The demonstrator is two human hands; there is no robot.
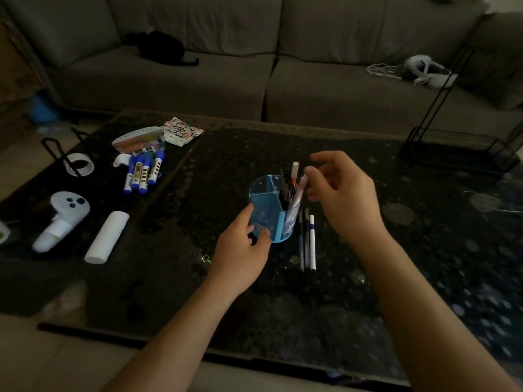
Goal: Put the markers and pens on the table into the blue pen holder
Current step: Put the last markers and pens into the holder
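Observation:
The blue pen holder (268, 210) stands upright in the middle of the dark table (368, 278). My left hand (242, 250) grips its near left side. Several pens and markers (294, 182) stick out of its right compartment. My right hand (342, 193) hovers just right of them with fingers spread and nothing in it; its fingertips are close to the top of a pink-white marker. Two dark pens (304, 239) and a white pen (312, 243) lie on the table just right of the holder. Several blue-capped markers (143, 172) lie at the far left.
A white game controller (63, 216), a white roll (106, 237), a tape ring (79, 164) and sticker sheets (158, 134) lie at the left. A black wire rack (458, 148) stands at the back right. Behind the table is a grey sofa (254, 52).

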